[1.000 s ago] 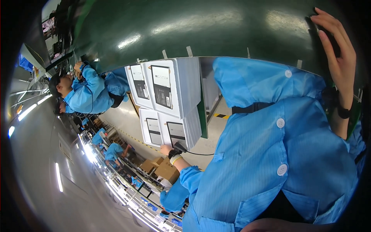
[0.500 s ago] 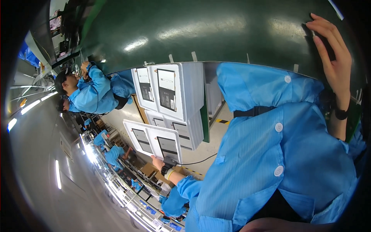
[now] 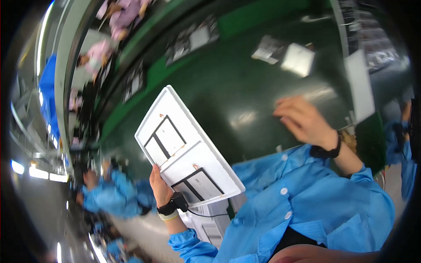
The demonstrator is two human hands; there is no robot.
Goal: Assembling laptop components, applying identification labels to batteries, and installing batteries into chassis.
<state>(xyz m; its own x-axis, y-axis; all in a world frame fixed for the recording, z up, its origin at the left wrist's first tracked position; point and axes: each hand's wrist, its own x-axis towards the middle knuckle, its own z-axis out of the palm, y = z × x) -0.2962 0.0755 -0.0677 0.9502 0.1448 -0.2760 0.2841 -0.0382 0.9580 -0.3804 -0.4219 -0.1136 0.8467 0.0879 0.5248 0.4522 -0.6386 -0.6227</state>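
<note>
My left hand [image 3: 161, 190] grips the edge of a white two-compartment tray [image 3: 199, 151], which is tilted over the near side of the green table. A flat pack with a black border and pale label lies in each compartment: an upper pack [image 3: 171, 136] and a lower pack [image 3: 206, 186]. My thumb shows on the tray's face; the other fingers are hidden behind it. To the right, my right hand [image 3: 307, 122] hovers over the table, somewhat blurred, with fingers loosely bent, thumb apart and nothing visible in it.
On the green table [image 3: 210, 105] lie a white square piece [image 3: 298, 60] and a clear plastic bag [image 3: 267, 49]. More white trays [image 3: 212, 230] are stacked below, beside me. A co-worker in blue [image 3: 114, 193] is at the left; others in pink [image 3: 96, 55] sit across.
My left hand has lifted the white tray up from beside the stack toward the table. My right hand has moved left and nearer. The view has swung toward the table.
</note>
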